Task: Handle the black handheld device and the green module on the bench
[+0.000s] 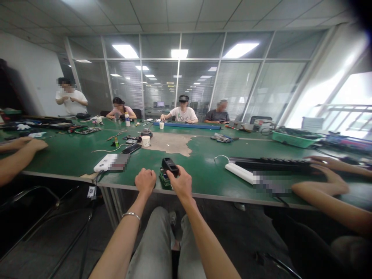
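- Right hand [183, 181]: fingers grasping black device [170, 166], tilted, at the near edge of the green counter [209, 170].
- Green circuit board [164, 179]: directly below the device, by the counter edge; can't tell if the two touch.
- Left hand [145, 181]: just left of the board, fingers clenched in a fist; can't tell if anything's inside.
- White power bank [105, 163]: left of left hand, on the counter.
- Paper cup [145, 142]: farther back, beyond left hand.

Green basket [294, 142], long blue bar [190, 126]
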The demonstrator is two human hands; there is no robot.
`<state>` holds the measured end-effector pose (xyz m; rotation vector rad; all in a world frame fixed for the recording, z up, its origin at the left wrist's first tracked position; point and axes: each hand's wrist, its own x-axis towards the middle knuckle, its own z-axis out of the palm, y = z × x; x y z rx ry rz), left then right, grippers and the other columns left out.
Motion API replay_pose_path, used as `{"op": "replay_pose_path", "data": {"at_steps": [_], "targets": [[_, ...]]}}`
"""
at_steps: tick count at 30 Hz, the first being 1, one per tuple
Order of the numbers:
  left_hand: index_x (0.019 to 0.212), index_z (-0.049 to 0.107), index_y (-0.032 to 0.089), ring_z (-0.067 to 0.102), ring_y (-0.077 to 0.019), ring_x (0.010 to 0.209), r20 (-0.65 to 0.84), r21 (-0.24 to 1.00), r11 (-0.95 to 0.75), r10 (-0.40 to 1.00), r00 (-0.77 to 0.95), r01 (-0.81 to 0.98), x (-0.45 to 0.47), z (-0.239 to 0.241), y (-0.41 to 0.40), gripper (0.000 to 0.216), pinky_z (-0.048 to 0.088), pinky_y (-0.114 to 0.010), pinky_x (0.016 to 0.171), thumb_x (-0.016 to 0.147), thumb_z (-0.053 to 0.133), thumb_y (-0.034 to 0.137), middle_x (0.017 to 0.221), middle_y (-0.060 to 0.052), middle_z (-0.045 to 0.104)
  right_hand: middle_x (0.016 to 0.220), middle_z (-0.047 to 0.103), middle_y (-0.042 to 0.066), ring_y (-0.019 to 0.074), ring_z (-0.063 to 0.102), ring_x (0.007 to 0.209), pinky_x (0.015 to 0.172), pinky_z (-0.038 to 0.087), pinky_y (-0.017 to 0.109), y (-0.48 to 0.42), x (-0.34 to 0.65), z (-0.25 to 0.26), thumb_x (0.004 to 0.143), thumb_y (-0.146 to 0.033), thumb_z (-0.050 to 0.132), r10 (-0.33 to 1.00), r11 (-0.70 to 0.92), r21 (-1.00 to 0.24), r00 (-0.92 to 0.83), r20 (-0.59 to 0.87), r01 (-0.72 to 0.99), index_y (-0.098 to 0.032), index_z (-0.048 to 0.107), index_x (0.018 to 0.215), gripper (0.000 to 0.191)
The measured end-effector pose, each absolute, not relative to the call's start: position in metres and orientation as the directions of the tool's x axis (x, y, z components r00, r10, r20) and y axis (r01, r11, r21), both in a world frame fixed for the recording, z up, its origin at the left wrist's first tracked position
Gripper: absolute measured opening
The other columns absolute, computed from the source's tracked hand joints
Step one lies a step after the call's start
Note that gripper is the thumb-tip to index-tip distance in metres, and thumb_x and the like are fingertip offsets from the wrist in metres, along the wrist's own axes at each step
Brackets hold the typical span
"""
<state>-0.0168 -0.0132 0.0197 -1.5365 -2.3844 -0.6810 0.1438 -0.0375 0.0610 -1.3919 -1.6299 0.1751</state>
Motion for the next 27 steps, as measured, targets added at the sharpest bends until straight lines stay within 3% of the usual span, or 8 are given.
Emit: {"op": "replay_pose_path", "data": {"at_steps": [12, 18, 24, 27], "targets": [[0.097, 0.075, 0.018, 0.059, -0.0214, 0.092, 0.389, 0.285, 0.333, 0.817, -0.427, 0.899, -0.02, 0.021, -0.014, 0.051, 0.04, -0.03, 0.078, 0.094, 0.03, 0.043, 0.101, -0.013, 0.063, 0.09, 0.068, 0.01, 0.0231, 0.063, 0.087, 0.074, 0.039, 0.028, -0.043, 0.117, 0.052, 0.085, -0.042, 0.059, 0.854, 0.271, -0.453, 0.005, 0.52, 0.849, -0.015, 0.059, 0.106, 0.034], [0.097, 0.075, 0.018, 0.059, -0.0209, 0.091, 0.392, 0.288, 0.325, 0.818, -0.421, 0.901, -0.022, 0.019, -0.014, 0.05, 0.04, -0.03, 0.079, 0.094, 0.031, 0.043, 0.1, -0.012, 0.063, 0.09, 0.068, 0.011, 0.0236, 0.063, 0.087, 0.075, 0.039, 0.029, -0.047, 0.117, 0.037, 0.085, -0.04, 0.059, 0.883, 0.238, -0.437, -0.005, 0.47, 0.867, -0.015, 0.059, 0.106, 0.033], [0.097, 0.075, 0.018, 0.059, -0.0211, 0.091, 0.402, 0.294, 0.328, 0.81, -0.427, 0.898, -0.022, 0.02, -0.015, 0.05, 0.04, -0.031, 0.079, 0.094, 0.031, 0.041, 0.1, -0.012, 0.063, 0.094, 0.069, 0.011, 0.0251, 0.063, 0.09, 0.078, 0.041, 0.03, -0.052, 0.119, 0.03, 0.086, -0.042, 0.057, 0.887, 0.24, -0.447, -0.008, 0.462, 0.862, -0.015, 0.057, 0.117, 0.041], [0.096, 0.075, 0.017, 0.059, -0.0209, 0.089, 0.411, 0.292, 0.32, 0.809, -0.42, 0.901, -0.022, 0.02, -0.015, 0.049, 0.04, -0.031, 0.078, 0.094, 0.032, 0.041, 0.099, -0.012, 0.063, 0.103, 0.068, 0.015, 0.0279, 0.062, 0.096, 0.081, 0.042, 0.032, -0.048, 0.119, 0.029, 0.084, -0.048, 0.06, 0.882, 0.244, -0.443, -0.008, 0.471, 0.862, -0.011, 0.053, 0.125, 0.056]]}}
